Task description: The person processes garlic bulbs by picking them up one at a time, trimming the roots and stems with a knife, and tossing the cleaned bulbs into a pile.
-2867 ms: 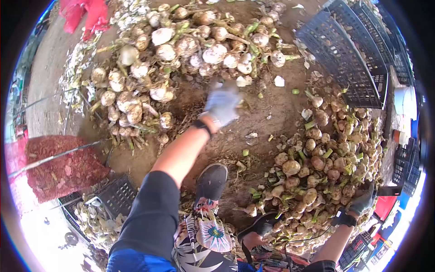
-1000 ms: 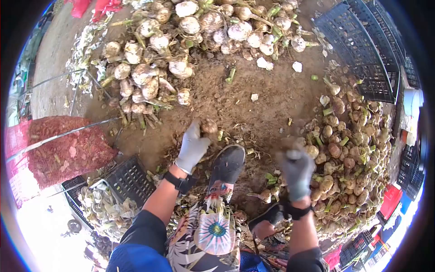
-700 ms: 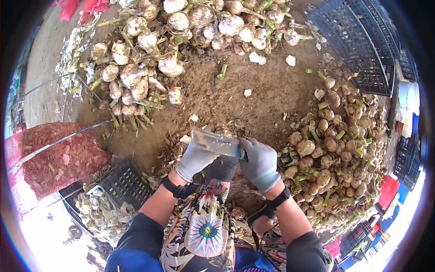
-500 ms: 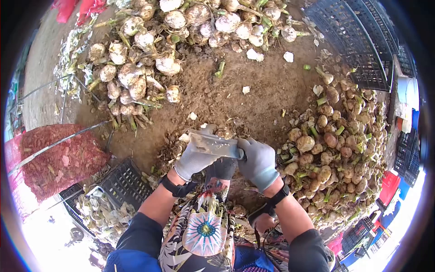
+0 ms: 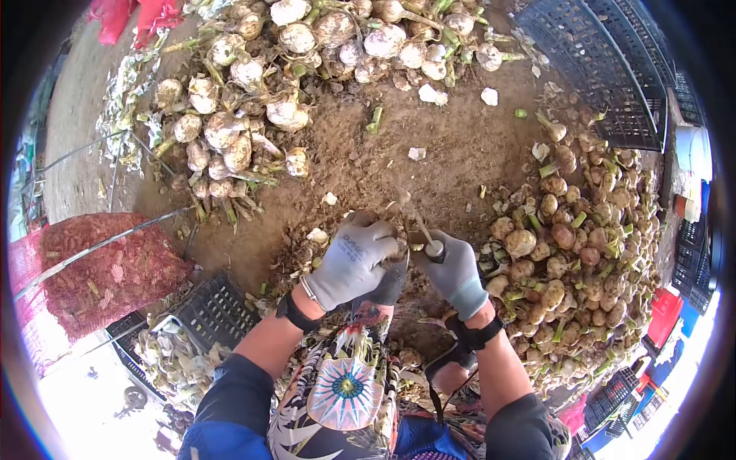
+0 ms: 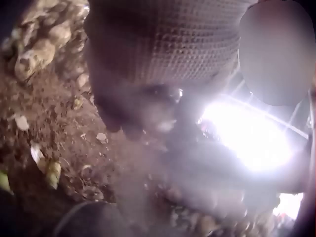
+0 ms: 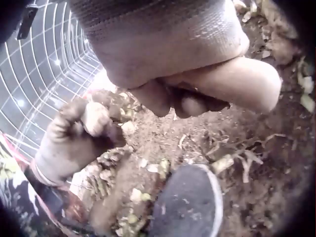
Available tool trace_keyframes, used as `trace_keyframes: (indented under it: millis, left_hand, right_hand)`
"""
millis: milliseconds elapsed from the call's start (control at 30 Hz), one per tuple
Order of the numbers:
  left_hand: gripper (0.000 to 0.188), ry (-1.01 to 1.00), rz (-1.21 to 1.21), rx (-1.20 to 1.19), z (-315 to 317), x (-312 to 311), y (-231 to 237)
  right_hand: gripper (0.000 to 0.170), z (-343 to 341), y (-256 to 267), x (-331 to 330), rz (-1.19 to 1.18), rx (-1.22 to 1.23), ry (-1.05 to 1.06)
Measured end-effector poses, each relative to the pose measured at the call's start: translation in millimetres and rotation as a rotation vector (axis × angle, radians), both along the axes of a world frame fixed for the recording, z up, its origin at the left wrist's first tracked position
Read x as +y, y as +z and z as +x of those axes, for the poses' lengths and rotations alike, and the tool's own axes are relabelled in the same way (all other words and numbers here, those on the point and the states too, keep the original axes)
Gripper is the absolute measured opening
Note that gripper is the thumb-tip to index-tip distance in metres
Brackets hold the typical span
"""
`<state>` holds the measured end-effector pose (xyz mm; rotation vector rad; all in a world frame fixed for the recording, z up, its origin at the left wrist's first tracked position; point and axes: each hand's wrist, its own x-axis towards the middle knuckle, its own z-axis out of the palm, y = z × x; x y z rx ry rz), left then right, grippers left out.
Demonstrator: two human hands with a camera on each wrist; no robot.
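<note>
In the head view my gloved left hand (image 5: 356, 261) grips a garlic bulb, its fingers curled round it and covering most of it. The right wrist view shows the pale bulb (image 7: 96, 118) at the left hand's fingertips. Close on its right, my gloved right hand (image 5: 451, 276) holds a knife, with the thick handle (image 7: 237, 84) inside the curled fingers. The knife's blade (image 5: 420, 222) is seen almost edge-on, pointing up and away beside the bulb. A small pale blurred piece (image 5: 402, 197) shows near the blade's tip. In the left wrist view, the glove (image 6: 182, 44) hides the bulb.
Garlic with stems (image 5: 230, 130) is heaped at the far left and back. A pile of trimmed bulbs (image 5: 567, 253) lies at right. Black crates (image 5: 590, 69) stand back right. A red mesh sack (image 5: 107, 268) and a crate (image 5: 215, 310) are at left. A shoe (image 7: 187, 202) is below the hands.
My left hand has come back from the far heap with a bulb, and the right hand has come in from the right pile. The knife has turned from flat across the left hand to edge-on.
</note>
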<state>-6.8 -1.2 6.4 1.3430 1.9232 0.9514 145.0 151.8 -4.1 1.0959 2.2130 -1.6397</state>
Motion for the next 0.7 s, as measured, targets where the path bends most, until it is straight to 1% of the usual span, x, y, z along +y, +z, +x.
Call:
trace_keyframes:
  millis: [33, 67, 100, 167, 200, 233, 267, 300, 333, 367, 400, 433, 467, 500, 533, 567, 600, 633, 667, 700]
  left_hand:
    - [0.024, -0.105, -0.070, 0.242, 0, 1, 0]
    - [0.019, -0.109, -0.030, 0.302, 1, 1, -1]
    - [0.019, -0.114, -0.032, 0.298, 1, -1, 2]
    - [0.015, -0.113, 0.095, 0.395, -9, 1, 19]
    - [0.015, -0.040, 0.137, 0.398, -9, 8, 29]
    - [0.027, -0.008, 0.165, 0.246, -2, 19, 30]
    - [0.045, -0.056, 0.175, 0.052, 11, 38, 43]
    - [0.057, -0.208, 0.146, -0.143, 28, 54, 56]
    - [0.055, -0.205, 0.255, -0.146, 33, 70, 69]
    - [0.054, -0.204, 0.366, -0.157, 36, 78, 77]
    - [0.053, -0.030, 0.330, -0.079, 25, 76, 75]
    - [0.051, 0.142, 0.299, 0.004, 5, 69, 69]
    - [0.055, 0.250, 0.015, 0.162, -20, 47, 56]
    - [0.063, 0.431, 0.034, 0.137, -46, 37, 38]
    - [0.067, 0.478, -0.132, 0.175, -70, 16, 18]
    - [0.070, 0.544, -0.363, 0.333, -90, -4, -9]
    - [0.071, 0.580, -0.628, 0.415, -104, -22, -37]
    - [0.070, 0.477, -0.577, 0.523, -115, -42, -69]
    - [0.068, 0.513, -0.601, 0.493, -110, -38, -69]
    - [0.067, 0.543, -0.623, 0.461, -102, -32, -69]
  right_hand:
    - [0.032, -5, 7, 0, -0.015, 0.066, 0.042]
    - [0.037, -13, 15, 4, 0.034, 0.031, 0.145]
    - [0.037, -9, 9, 4, 0.030, 0.027, 0.140]
    - [0.040, 3, -18, 15, 0.131, -0.358, 0.317]
    - [0.046, 26, -36, 18, 0.119, -0.397, 0.290]
    - [0.049, 47, -56, 11, 0.183, -0.337, 0.251]
    - [0.047, 79, -86, -16, -0.432, 0.002, -0.305]
    - [0.047, 96, -108, -34, -1.031, 0.352, -0.869]
    - [0.047, 87, -101, -34, -1.041, 0.355, -0.859]
    - [0.036, 76, -77, -31, -0.874, 0.289, -0.711]
    - [0.026, 64, -49, -27, -0.703, 0.228, -0.567]
    - [0.015, 57, -34, -21, -0.528, 0.173, -0.423]
    - [0.014, 54, -33, -14, -0.453, 0.040, -0.430]
    - [0.015, 54, -34, -8, -0.380, -0.094, -0.441]
    - [0.013, 56, -37, -3, -0.361, -0.042, -0.508]
    - [0.012, 56, -40, -1, -0.344, 0.001, -0.570]
    - [0.013, 54, -45, -2, -0.352, -0.009, -0.598]
    - [0.016, 50, -50, -2, -0.360, -0.016, -0.621]
    - [0.016, 39, -46, -3, -0.361, -0.017, -0.617]
    - [0.016, 30, -40, -7, -0.453, 0.027, -0.636]
